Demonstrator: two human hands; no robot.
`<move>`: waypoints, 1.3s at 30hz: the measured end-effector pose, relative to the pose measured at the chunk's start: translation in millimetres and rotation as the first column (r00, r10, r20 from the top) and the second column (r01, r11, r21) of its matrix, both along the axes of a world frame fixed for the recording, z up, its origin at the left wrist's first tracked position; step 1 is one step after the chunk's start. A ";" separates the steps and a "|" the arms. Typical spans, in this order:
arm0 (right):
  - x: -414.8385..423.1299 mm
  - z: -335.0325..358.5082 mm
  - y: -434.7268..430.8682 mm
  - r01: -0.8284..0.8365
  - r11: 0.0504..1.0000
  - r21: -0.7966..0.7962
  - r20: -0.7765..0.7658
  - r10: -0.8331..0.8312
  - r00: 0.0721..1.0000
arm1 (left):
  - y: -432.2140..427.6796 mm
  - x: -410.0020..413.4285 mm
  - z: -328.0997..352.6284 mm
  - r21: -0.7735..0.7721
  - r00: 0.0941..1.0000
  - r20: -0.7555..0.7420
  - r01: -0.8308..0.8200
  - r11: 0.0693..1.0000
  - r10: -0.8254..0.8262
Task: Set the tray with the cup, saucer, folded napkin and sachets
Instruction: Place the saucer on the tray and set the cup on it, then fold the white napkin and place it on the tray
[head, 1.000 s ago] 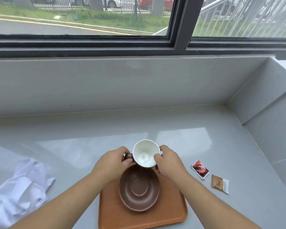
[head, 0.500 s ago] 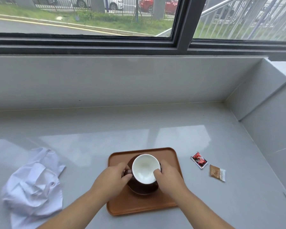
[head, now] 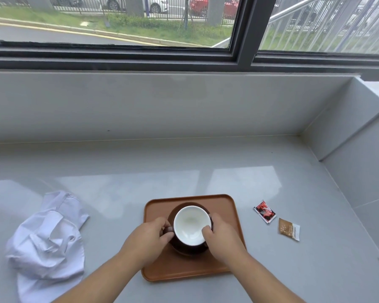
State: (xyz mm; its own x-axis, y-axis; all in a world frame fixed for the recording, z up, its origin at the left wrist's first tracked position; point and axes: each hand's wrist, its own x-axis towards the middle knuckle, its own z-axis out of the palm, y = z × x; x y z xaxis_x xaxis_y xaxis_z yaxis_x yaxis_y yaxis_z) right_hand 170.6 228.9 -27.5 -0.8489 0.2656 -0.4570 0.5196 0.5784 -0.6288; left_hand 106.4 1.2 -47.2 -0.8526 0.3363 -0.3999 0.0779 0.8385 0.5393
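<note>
Napkin [head: 46, 243] crumpled, white, on glossy grey table [head: 118, 171], well left of tray [head: 228, 206]. Left hand [head: 149, 239] pinching cup [head: 192, 225] handle; right hand [head: 222, 235] gripping cup rim; cup over saucer [head: 190, 251] on tray. Red sachet [head: 264, 211], brown sachet [head: 288, 228] right of tray. Window [head: 118, 22] beyond tray.

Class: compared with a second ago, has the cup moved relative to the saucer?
Yes. The cup, held by both hands, came toward the person from beyond the saucer's far rim and now sits over its centre.
</note>
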 end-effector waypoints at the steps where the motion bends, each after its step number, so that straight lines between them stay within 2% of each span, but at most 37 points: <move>1: -0.7 0.3 0.0 -0.003 1.000 -0.002 0.002 0.003 1.000 | 0.0 -0.1 -0.4 -0.001 1.000 -0.001 -0.001 1.000 0.001; 8: -7.8 1.4 3.3 -0.062 0.998 0.022 0.026 0.062 0.998 | 0.5 -1.9 -2.8 -0.004 1.000 -0.002 -0.012 1.000 0.012; 11: -10.0 1.9 5.0 -0.099 0.991 0.093 0.025 0.097 0.995 | -1.0 -3.1 -1.4 -0.007 1.000 0.017 -0.012 1.000 0.012; 15: -24.7 16.2 7.2 -0.062 0.981 0.185 -0.093 0.080 0.992 | -10.1 -8.2 12.9 -0.011 0.999 0.035 -0.025 1.000 0.026; 18: -50.5 34.3 -4.9 -0.095 0.974 0.206 -0.185 0.134 0.974 | -27.4 -13.3 31.3 -0.038 0.998 0.007 -0.060 0.997 0.060; 23: -89.3 57.2 -75.8 -0.296 0.944 0.146 -0.236 0.324 0.916 | -83.8 -17.2 54.7 -0.158 0.982 -0.109 -0.171 0.973 0.155; 27: -94.2 53.5 -157.7 -0.494 0.854 0.164 -0.220 0.520 0.825 | -150.3 -10.9 57.0 -0.246 0.961 -0.174 -0.254 0.935 0.215; 31: -83.5 35.5 -232.8 -0.623 0.763 0.171 -0.184 0.646 0.741 | -217.2 -5.7 51.3 -0.331 0.957 -0.213 -0.262 0.906 0.198; 35: -70.1 17.3 -293.8 -0.667 0.725 0.172 -0.148 0.688 0.710 | -268.8 -4.3 45.3 -0.304 0.953 -0.249 -0.245 0.921 0.171; 39: -68.2 -0.2 -336.4 -0.653 0.721 0.230 -0.114 0.687 0.718 | -305.7 -5.7 38.8 -0.298 0.967 -0.234 -0.171 0.939 0.101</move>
